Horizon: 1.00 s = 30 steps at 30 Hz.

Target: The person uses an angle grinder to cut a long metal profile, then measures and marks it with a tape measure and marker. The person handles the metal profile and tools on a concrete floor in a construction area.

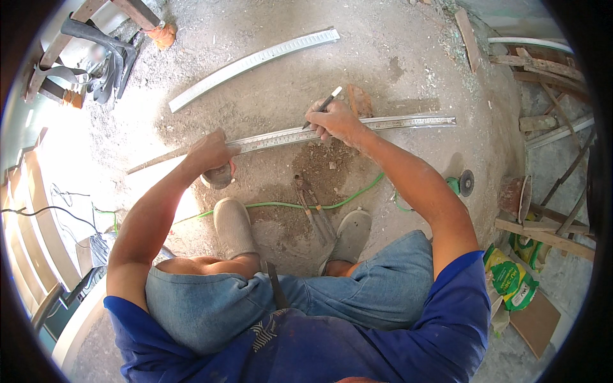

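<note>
A long metal strip (408,123) lies crosswise on the floor in front of my feet, with a tape measure's blade (274,139) stretched along it. My left hand (212,152) is closed round the tape measure (219,177) at the strip's left part; its rounded case shows just below my fingers. In a pinch, my right hand (335,121) holds a marker pen (327,102), dark with a white end. The pen is tilted, its tip down at the strip's edge near the middle. Some of the fingers of both hands are hidden.
Another metal strip (255,64) lies farther off. Pincers (311,207) and a green cable (287,205) are between my shoes. An angle grinder (461,184) sits at right, near wood scraps (543,233) and a green-yellow bag (511,277). A brick piece (359,102) touches the strip's far side.
</note>
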Tool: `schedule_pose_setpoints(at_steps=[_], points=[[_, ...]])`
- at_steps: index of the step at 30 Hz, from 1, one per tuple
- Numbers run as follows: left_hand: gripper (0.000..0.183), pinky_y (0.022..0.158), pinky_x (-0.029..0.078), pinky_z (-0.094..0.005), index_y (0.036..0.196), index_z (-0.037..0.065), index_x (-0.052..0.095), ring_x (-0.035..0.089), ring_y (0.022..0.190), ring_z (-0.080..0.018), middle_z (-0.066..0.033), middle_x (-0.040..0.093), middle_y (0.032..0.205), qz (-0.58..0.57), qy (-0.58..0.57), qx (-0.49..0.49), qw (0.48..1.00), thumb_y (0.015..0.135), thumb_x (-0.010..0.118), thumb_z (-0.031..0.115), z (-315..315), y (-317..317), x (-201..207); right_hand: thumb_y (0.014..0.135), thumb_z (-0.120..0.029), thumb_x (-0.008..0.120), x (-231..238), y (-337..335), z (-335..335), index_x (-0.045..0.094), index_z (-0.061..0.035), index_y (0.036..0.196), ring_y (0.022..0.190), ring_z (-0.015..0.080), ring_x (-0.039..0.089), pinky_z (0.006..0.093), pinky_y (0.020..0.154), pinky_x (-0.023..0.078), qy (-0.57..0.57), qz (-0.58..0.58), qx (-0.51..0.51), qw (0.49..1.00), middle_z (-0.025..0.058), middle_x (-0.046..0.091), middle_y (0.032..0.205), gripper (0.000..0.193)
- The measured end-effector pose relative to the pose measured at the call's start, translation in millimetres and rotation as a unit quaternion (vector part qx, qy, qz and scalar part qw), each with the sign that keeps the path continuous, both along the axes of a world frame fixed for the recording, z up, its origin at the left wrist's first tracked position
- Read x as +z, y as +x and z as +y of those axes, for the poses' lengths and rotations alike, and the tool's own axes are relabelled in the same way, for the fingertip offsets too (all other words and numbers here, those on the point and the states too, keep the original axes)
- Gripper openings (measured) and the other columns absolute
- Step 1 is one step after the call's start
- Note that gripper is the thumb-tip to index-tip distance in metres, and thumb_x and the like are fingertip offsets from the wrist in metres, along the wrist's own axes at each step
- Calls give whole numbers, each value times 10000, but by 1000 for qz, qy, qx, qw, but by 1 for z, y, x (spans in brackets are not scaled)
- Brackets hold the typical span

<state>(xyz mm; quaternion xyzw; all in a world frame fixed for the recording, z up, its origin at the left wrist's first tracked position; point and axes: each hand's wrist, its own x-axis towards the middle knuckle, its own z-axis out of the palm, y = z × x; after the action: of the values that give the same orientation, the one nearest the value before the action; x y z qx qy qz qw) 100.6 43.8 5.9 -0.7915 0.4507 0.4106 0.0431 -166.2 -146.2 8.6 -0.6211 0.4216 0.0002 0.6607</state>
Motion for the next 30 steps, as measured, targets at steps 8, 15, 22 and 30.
schedule_pose_setpoints(at_steps=[8,15,22,30], points=[[610,733,543,-457,1073,-109,586,713,864,-362,-285,690,944,36,-17,48,998,817,719,428,2,3,6,917,-227,658,6,-1,-1,653,13,977,641,103,598,241,520,522,26,2,-5,1000,75,649,812,248],[485,700,526,-432,985,-41,590,675,831,-297,-237,667,915,49,-9,27,998,835,736,396,1,6,0,880,-226,678,6,-3,0,660,-25,882,592,103,598,247,481,510,16,-11,-34,999,45,630,751,202],[472,743,535,-464,978,1,686,706,844,-351,-222,706,935,34,1,-14,999,845,677,453,1,7,-8,890,-220,668,8,-3,-3,669,-20,879,566,92,595,245,463,507,-10,-4,-37,999,44,635,734,201],[452,749,541,-458,963,2,702,710,834,-347,-219,710,920,39,-2,-20,999,849,656,437,0,5,-3,903,-232,656,6,-4,2,682,-10,935,584,84,606,245,468,508,-46,14,6,999,42,660,762,226]])
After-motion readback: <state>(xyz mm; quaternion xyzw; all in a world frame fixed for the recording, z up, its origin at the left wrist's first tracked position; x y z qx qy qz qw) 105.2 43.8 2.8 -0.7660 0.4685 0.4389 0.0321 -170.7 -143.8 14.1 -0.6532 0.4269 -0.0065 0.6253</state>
